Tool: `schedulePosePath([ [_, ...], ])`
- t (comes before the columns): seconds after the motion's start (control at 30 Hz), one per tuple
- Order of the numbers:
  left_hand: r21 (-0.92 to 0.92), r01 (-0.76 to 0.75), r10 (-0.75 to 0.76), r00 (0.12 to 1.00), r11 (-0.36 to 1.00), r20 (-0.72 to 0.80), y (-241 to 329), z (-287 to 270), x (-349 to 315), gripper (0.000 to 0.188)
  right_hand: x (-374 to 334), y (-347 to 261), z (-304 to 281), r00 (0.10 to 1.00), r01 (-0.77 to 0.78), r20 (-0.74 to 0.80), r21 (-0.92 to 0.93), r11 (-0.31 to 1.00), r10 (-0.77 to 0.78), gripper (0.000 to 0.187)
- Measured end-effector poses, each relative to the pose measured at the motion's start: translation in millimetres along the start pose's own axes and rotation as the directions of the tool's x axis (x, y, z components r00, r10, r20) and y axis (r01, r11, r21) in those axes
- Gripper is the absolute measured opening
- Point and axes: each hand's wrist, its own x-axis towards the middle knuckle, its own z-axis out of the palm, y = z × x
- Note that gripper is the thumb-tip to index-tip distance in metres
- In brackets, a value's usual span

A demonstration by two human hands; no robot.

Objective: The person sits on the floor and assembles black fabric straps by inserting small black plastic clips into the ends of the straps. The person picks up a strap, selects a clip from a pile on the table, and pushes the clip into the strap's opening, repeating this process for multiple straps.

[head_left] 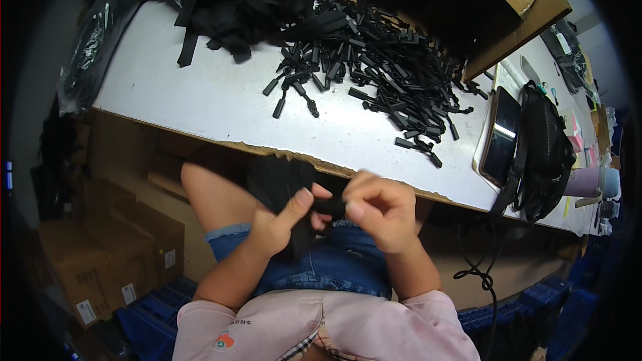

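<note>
Over my lap, just below the table's front edge, a piece of black fabric (277, 177) hangs from my left hand (284, 222), whose fingers are closed on it. Close beside it on the right, my right hand (384, 210) has thumb and fingers pinched together. Something dark lies between the two hands, and motion blur hides what the right fingertips hold. Beyond them on the white table (194, 103) lies a heap of small black cord pulls (394, 73) with rectangular ends. A pile of black fabric strips (244, 7) lies to its left.
A cardboard box (521, 33) stands over the far right part of the heap. A phone (503, 135) and a black bag (545, 154) lie at the table's right, near a lilac cup (582, 182). Cartons (110, 254) and blue crates (157, 311) are on the floor at left.
</note>
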Motion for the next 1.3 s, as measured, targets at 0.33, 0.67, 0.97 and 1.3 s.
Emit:
schedulePosePath([
  [0.33, 0.014, -0.094, 0.094, 0.995, 0.995, 0.038, -6.6, 9.3, -2.1, 0.039, -5.0, 4.0, 12.7, 0.969, 0.201, -0.014, -0.542, 0.816, -0.248, 0.005],
  [0.67, 0.397, -0.271, 0.284, 0.958, 0.877, 0.027, 6.6, 18.9, 0.1, 0.024, -5.1, 11.8, 14.9, 0.935, 0.202, -0.08, -0.677, 0.708, -0.344, 0.004],
  [0.97, 0.624, -0.733, 0.655, 0.615, 0.27, 0.438, -1.6, 1.3, 2.9, 0.03, -2.3, 13.3, 11.6, 0.966, -0.21, -0.151, 0.009, 0.978, 0.209, 0.002],
  [1.3, -0.088, 0.008, -0.025, 0.982, 0.996, -0.19, 4.6, 8.6, 7.8, 0.017, 75.2, 3.8, -17.5, 0.927, -0.076, -0.058, -0.996, -0.035, -0.37, 0.012],
])
